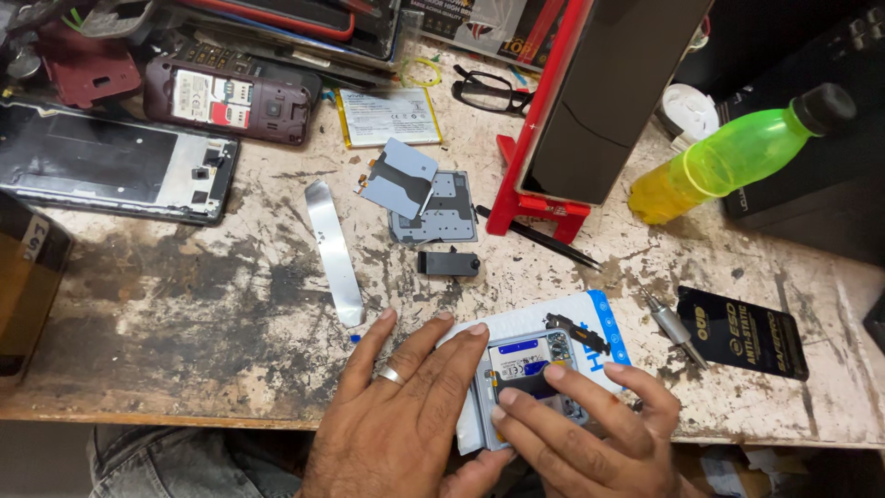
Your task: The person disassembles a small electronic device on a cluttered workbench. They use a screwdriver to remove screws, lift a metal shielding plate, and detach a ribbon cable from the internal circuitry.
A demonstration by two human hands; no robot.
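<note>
Grey metal and blue stickers fill the back of the opened phone that I have at the near edge of the workbench, its long axis running away from me and leaning slightly right. It lies on a white and blue packet, glossy and rectangular, tilted the same way. My left hand, a silver ring on one finger, lies spread with its fingertips on the phone's left edge and the packet, pressing rather than clasping. My right hand has its fingers curled onto the phone's lower part, the tips pressing on a dark patch there; it pins the phone and is not closed around it.

Just right of the packet a small metal screwdriver bit rests beside a black glossy card. Beyond my left hand lies a thin shiny metal pry blade, long and curved, on the worn, black-stained surface. Farther off sit a small black block, grey shield plates, black tweezers and a red stand holding a dark slab. At the back are a flat battery, black spectacles, a maroon phone, a bare phone frame, and a yellow-green plastic bottle lying on its side.
</note>
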